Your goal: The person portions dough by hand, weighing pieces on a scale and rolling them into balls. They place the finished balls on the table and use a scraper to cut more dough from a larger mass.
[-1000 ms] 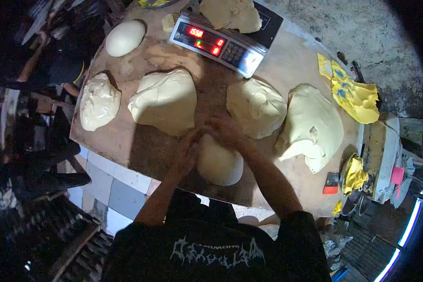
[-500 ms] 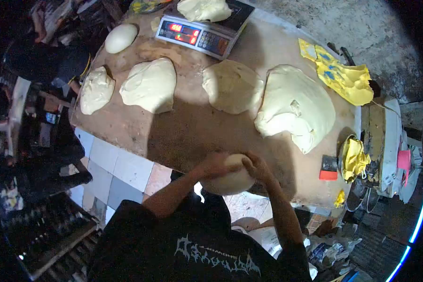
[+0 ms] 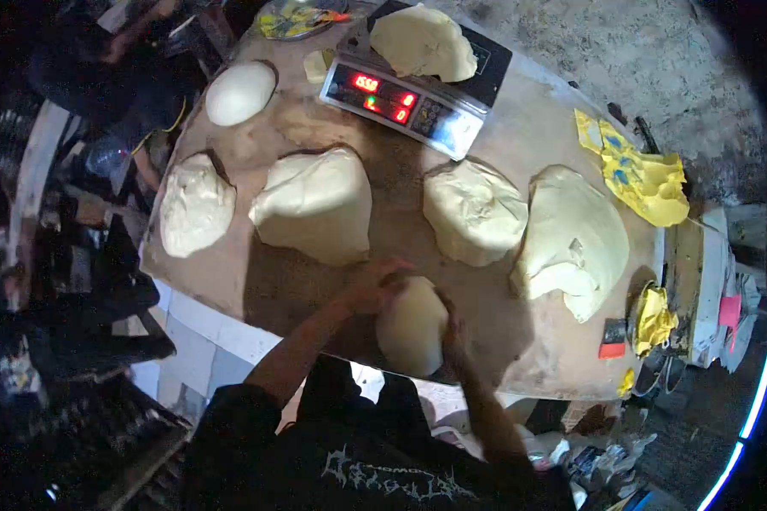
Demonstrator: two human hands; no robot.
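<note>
A smooth ball of dough [image 3: 412, 325] sits at the table's near edge, between my two hands. My left hand [image 3: 377, 285] curves around its upper left side, with the fingers blurred by motion. Along the right side of the ball my right hand [image 3: 454, 330] is pressed, its fingers partly hidden. Ahead on the table lie a wide dough piece [image 3: 315, 204], a rounder dough lump [image 3: 475, 211] and a large dough mass [image 3: 575, 234]. A smaller dough piece [image 3: 197, 205] and a smooth dough ball [image 3: 240, 93] are farther left.
At the back, a digital scale [image 3: 405, 106] with lit red digits carries a slab of dough [image 3: 423, 43]. Yellow wrapping [image 3: 643, 179] lies at the right edge, near a black-and-red scraper [image 3: 612, 338] and crumpled yellow packaging [image 3: 655, 321]. Another person [image 3: 102, 72] is at the left.
The dough ball between my hands has turned and now looks longer from front to back. My hands have shifted around it. The camera view has moved, so the table appears lower.
</note>
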